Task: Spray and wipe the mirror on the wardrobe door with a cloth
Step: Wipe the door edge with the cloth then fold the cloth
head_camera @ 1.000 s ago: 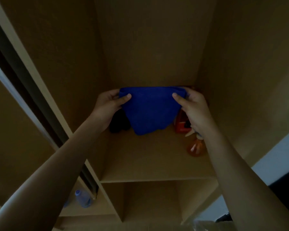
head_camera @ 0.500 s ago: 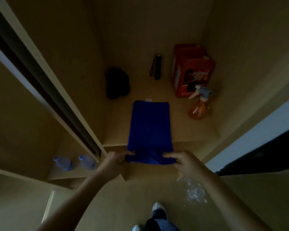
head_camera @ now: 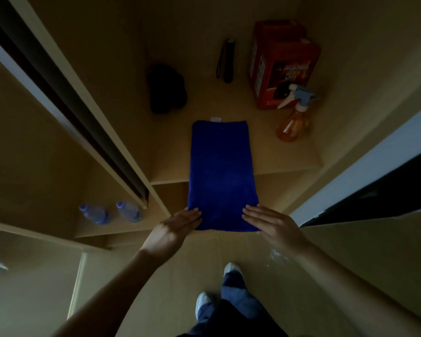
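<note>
A blue cloth (head_camera: 221,171) lies folded into a long strip on the wardrobe shelf (head_camera: 289,161), its near end hanging past the shelf's front edge. My left hand (head_camera: 178,227) has straight fingers resting on the cloth's near left corner. My right hand (head_camera: 270,222) lies flat on the near right corner. An orange spray bottle (head_camera: 293,122) with a pale blue trigger stands on the shelf to the right of the cloth. The sliding door's edge (head_camera: 66,100) runs diagonally at left; no mirror surface is recognisable.
A red box (head_camera: 282,62), a black torch (head_camera: 227,60) and a dark bundle (head_camera: 167,88) sit at the back of the shelf. Two small water bottles (head_camera: 112,212) stand on a lower left shelf. My feet (head_camera: 219,288) are on the floor below.
The cloth went from being held up by its corners to lying folded on the shelf. My fingers, pinching the near edge half a second ago, now lie flat on it.
</note>
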`<state>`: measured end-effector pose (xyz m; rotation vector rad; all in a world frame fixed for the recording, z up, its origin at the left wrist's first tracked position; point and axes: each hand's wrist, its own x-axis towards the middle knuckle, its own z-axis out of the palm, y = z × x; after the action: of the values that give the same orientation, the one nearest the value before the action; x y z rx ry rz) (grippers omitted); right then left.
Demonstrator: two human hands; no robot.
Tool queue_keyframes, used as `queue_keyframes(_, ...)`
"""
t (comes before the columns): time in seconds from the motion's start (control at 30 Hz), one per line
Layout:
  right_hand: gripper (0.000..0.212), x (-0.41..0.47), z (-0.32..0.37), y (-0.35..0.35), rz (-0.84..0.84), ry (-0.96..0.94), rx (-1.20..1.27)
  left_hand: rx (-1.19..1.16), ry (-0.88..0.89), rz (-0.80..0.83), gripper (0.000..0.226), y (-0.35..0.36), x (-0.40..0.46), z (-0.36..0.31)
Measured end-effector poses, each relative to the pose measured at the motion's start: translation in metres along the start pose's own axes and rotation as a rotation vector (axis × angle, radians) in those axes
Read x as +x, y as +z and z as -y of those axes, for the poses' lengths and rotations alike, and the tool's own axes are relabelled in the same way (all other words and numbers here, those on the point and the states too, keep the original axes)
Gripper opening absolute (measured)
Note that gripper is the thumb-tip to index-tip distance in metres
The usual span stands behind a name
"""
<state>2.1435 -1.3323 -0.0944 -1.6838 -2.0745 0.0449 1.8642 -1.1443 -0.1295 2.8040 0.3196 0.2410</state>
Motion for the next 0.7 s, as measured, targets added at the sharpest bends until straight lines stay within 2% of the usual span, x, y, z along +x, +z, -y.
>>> queue_keyframes(0.1,0.036,-0.001,0.002,-0.003,-0.021,-0.094,-0.062,-0.013,0.027,-0.001,0.055,-0.016,-0.003,-0.015)
queue_keyframes(0.2,0.034,-0.001,-0.001,-0.006,-0.038,-0.107,-0.066,0.005,0.032,-0.033,0.051,-0.019,-0.008,-0.009)
queue_keyframes(0.27,0.036,-0.002,-0.004,-0.006,-0.033,-0.081,-0.063,0.003,0.047,-0.057,0.045,-0.018,-0.007,-0.006)
queue_keyframes(0.43,0.039,0.001,-0.002,-0.007,-0.036,-0.011,0.004,0.001,0.069,-0.054,0.044,-0.019,-0.003,0.000)
queue_keyframes(0.57,0.040,0.007,-0.001,-0.010,-0.066,0.116,0.081,-0.045,0.050,-0.038,0.035,-0.020,0.002,0.004)
queue_keyframes(0.7,0.041,0.026,-0.007,-0.011,-0.095,0.252,0.213,-0.273,-0.129,-0.178,0.029,-0.037,0.025,-0.002)
